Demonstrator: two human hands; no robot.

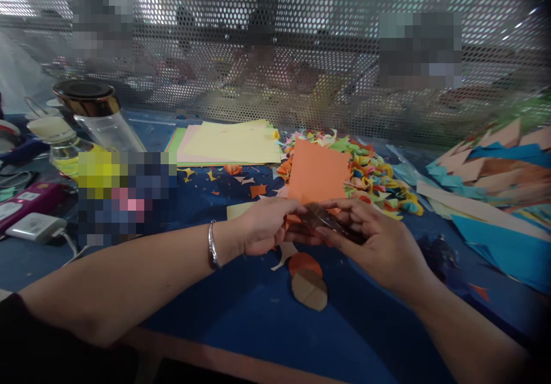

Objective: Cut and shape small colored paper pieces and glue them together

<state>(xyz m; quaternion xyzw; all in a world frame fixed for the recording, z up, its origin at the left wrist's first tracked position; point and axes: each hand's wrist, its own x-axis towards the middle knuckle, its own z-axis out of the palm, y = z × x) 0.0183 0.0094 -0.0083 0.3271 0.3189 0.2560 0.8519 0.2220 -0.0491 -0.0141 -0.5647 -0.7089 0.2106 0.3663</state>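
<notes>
An orange paper sheet (319, 170) stands up between my hands, its lower part gripped by my left hand (269, 223). The fingers of my right hand (372, 237) are closed on a dark, shiny tool (329, 221), whose far end meets the paper beside my left fingertips. What the tool is cannot be made out for sure. Below my hands, an orange paper disc (305, 264) lies partly under a brown rounded piece (310, 291) on the blue table (267, 332). A pale paper scrap (284, 255) is next to them.
Behind my hands are a stack of coloured sheets (232, 143) and a heap of colourful scraps (374, 171). Bottles (55, 137) and a white charger (34, 227) stand at left. Folded paper (499, 166) lies at right. A perforated metal screen (284, 85) rises behind, with people beyond.
</notes>
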